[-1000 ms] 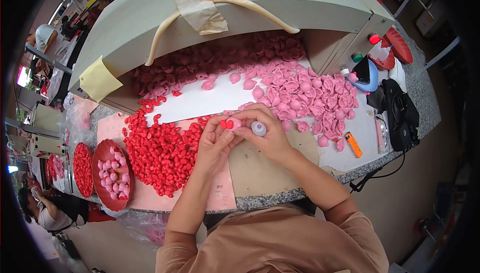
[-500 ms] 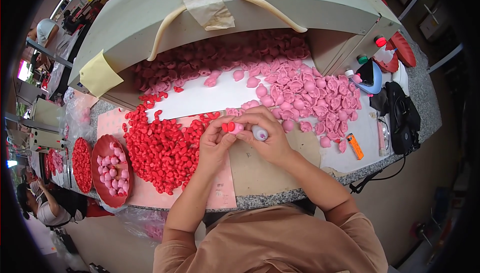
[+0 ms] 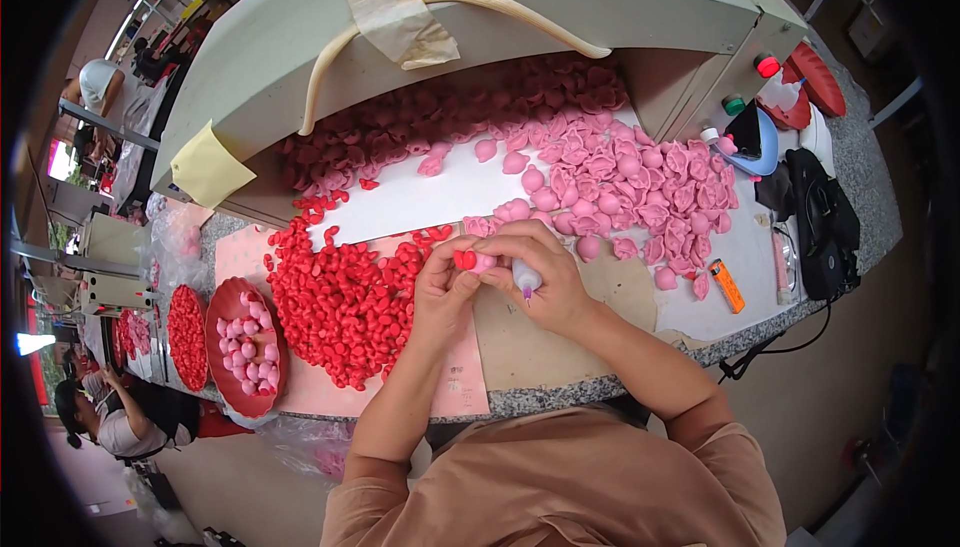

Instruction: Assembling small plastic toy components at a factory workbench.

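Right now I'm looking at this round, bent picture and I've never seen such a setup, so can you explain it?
There's no machine arm here, just a person's two bare hands. The view comes from a fisheye camera worn on the head, looking down, so straight edges bend. The left hand and right hand hold a small pink-and-red piece between them; the right also holds a small pale bottle. On the worktable lie a heap of red pieces, many pink pieces, a red dish of pink pieces and an orange lighter.
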Demonstrator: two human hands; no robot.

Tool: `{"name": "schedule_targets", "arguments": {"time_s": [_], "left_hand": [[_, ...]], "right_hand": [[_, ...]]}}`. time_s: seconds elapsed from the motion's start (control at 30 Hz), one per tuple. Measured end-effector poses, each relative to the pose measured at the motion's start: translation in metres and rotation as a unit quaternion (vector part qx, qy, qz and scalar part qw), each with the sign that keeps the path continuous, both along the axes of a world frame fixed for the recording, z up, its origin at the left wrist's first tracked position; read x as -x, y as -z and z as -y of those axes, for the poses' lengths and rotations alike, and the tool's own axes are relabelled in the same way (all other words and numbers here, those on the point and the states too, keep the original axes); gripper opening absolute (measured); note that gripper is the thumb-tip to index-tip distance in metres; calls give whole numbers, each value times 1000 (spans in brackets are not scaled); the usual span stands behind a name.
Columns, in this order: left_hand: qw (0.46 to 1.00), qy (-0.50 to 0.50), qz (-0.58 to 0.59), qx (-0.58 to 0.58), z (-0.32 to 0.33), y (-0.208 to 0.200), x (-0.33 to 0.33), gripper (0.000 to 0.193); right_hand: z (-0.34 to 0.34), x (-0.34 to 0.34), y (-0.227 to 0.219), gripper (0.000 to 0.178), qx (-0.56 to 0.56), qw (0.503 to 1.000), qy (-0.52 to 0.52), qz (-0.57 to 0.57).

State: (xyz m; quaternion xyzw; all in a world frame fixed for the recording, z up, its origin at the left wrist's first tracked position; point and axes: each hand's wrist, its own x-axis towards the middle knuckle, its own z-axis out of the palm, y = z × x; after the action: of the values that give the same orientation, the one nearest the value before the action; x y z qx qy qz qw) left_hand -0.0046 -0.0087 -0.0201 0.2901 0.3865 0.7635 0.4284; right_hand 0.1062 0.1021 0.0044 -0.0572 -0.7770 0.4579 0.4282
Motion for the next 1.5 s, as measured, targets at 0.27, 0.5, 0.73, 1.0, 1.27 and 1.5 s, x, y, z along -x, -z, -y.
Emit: {"name": "schedule_targets", "arguments": {"time_s": [0.27, 0.5, 0.73, 1.0, 1.27, 1.5], "left_hand": [[999, 21, 36, -18, 1, 4, 3, 36], [994, 32, 105, -6, -2, -12, 0, 42], [998, 35, 45, 4, -2, -11, 1, 35], [993, 46, 105, 19, -4, -9, 0, 27], [987, 56, 151, 13, -5, -15, 1, 33], [991, 44, 123, 19, -7, -7, 1, 31]], "right_hand": [[3, -1, 0, 31, -9, 999, 18, -29], [0, -1, -4, 33, 49, 998, -27, 1], [-2, -1, -3, 32, 18, 999, -25, -9], [-3, 0, 2, 34, -9, 1000, 22, 1], [0, -1, -8, 33, 118, 991, -28, 57], [-3, 3, 1, 27, 304, 943, -129, 36]]}}
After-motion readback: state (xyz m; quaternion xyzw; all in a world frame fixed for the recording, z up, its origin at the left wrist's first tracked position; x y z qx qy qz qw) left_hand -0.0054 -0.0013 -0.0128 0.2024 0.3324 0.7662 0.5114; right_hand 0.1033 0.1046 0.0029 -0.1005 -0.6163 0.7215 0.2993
